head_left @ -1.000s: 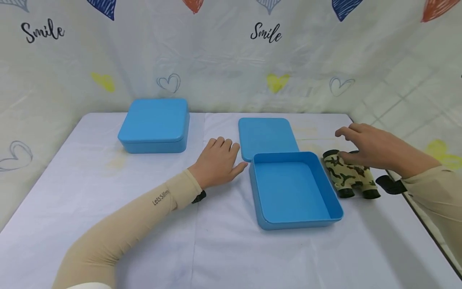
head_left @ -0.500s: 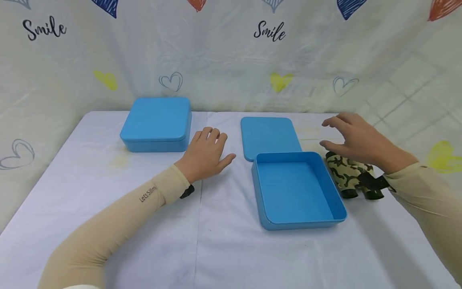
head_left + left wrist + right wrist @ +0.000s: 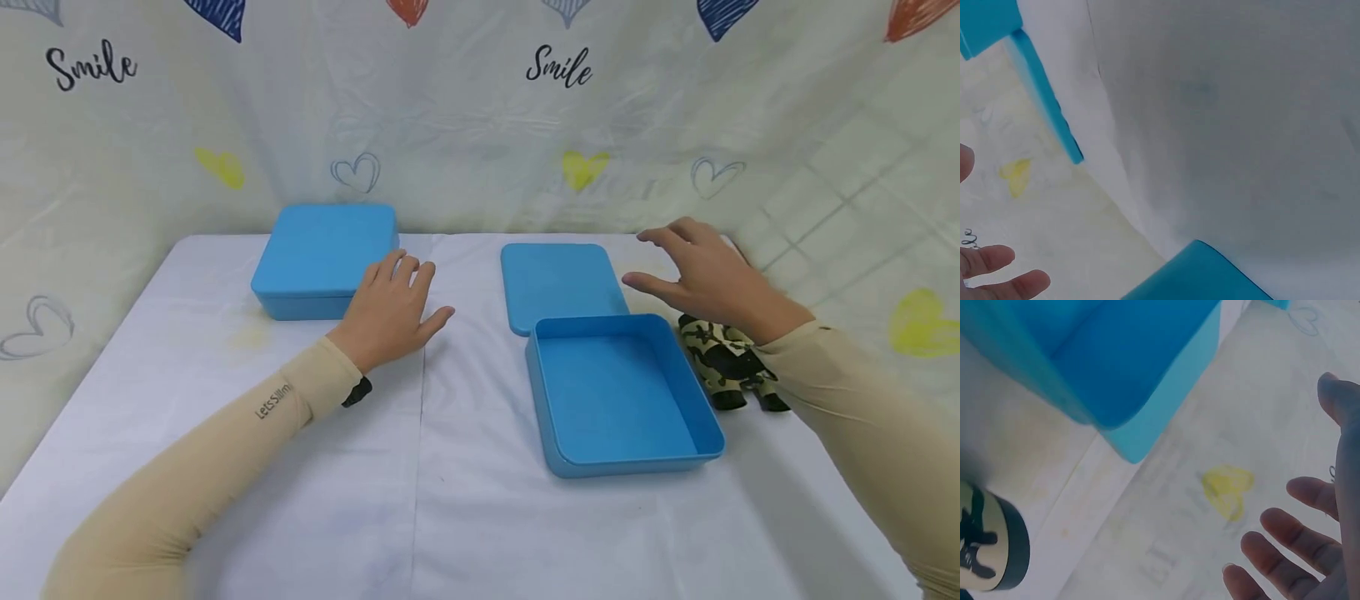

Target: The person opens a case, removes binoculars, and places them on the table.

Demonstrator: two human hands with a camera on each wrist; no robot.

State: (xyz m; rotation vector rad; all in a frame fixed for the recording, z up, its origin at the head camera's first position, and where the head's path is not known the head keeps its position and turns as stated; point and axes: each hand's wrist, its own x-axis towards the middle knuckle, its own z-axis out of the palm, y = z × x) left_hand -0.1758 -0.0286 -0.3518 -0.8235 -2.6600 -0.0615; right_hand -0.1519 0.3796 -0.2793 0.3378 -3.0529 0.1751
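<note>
My left hand [image 3: 390, 312], fingers spread and holding nothing, overlaps the near right corner of a closed blue box [image 3: 322, 250] in the head view. My right hand [image 3: 705, 275] is raised with thumb and fingers apart, holding nothing, in front of the camouflage binoculars [image 3: 712, 354] at the right. The forearm hides part of the binoculars; one dark-rimmed barrel of the binoculars [image 3: 991, 540] shows in the right wrist view. An uncovered blue box [image 3: 622, 400] stands left of them, with nothing inside. Behind it lies its flat blue lid [image 3: 562, 283], which the box's back edge partly overlaps.
A white cloth [image 3: 465, 517] covers the table. Behind it hangs a pale printed backdrop [image 3: 465, 108] with hearts and the word Smile. The right sleeve [image 3: 847, 408] reaches in over the table's right side.
My left hand has moved left, away from the uncovered box toward the closed one. My right hand has left the binoculars, going up and left. The boxes and binoculars stay put.
</note>
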